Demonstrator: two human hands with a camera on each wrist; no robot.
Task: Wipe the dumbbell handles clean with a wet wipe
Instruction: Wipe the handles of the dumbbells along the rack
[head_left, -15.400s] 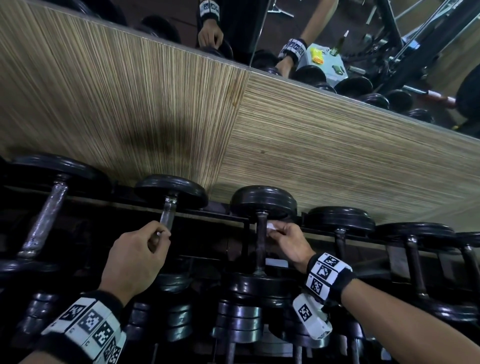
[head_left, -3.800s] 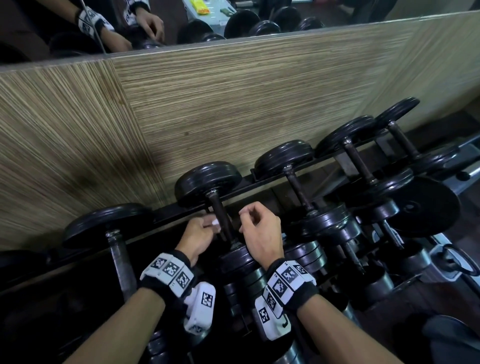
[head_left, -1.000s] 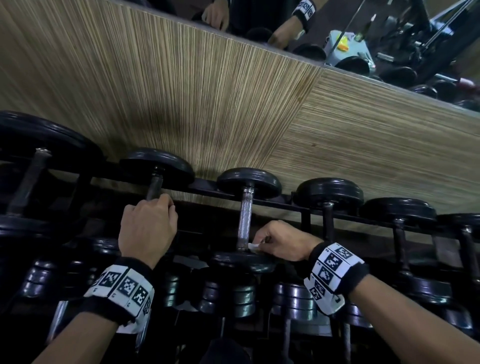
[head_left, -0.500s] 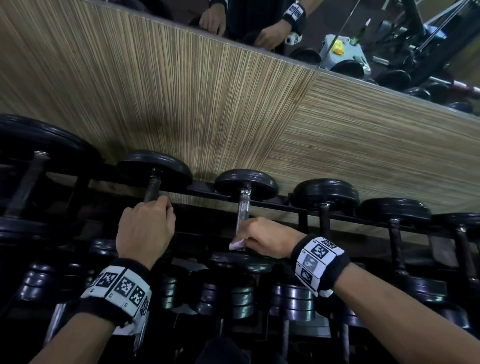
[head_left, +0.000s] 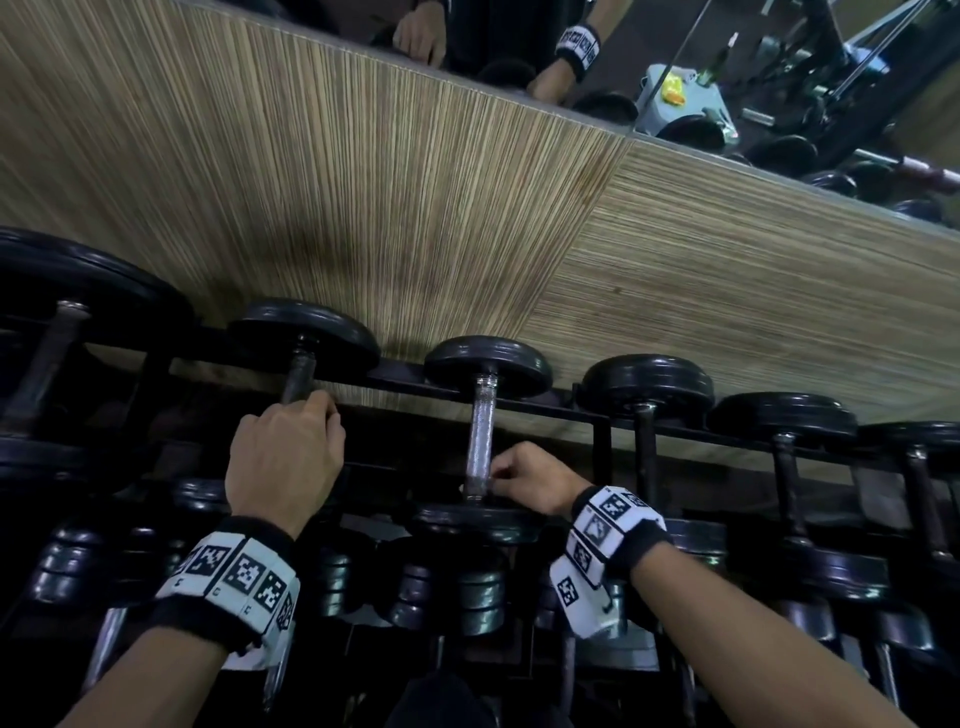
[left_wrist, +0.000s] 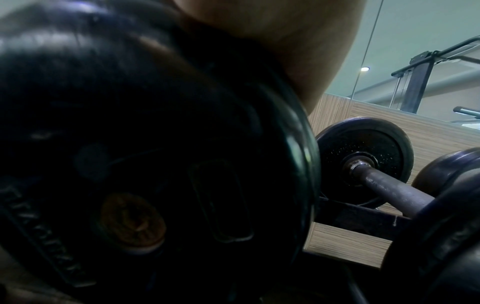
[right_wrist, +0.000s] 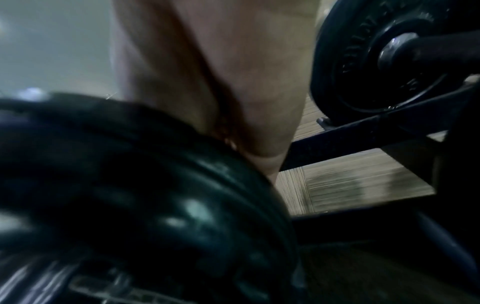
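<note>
Right hand (head_left: 524, 480) is curled at the lower end of the bright knurled steel handle (head_left: 479, 441) of the middle black-plated dumbbell on the black metal rack (head_left: 566, 413). Its fingertips pinch against the bar. Only a small white scrap at the bar's base suggests the wet wipe; it is too small to confirm. Left hand (head_left: 285, 457) has its grip clenched round the darker, duller steel handle (head_left: 298, 376) of the neighbouring dumbbell to the left.

Risks, as judged:
- The wipe sits low, beside the near plate. The upper part of the bright handle could be missed.
- The round plates may roll on the rail under a firm rub. The left hand steadies a different dumbbell, not the one being wiped.
- Fingers lie close between bar, plate and rail, so pinching is possible.

Count: seven dumbbells visible along the upper row in the head view, the outermost partly cut off. Two hands, each with a patterned wristband. Further dumbbells in the lower tier are too dark to count.
</note>
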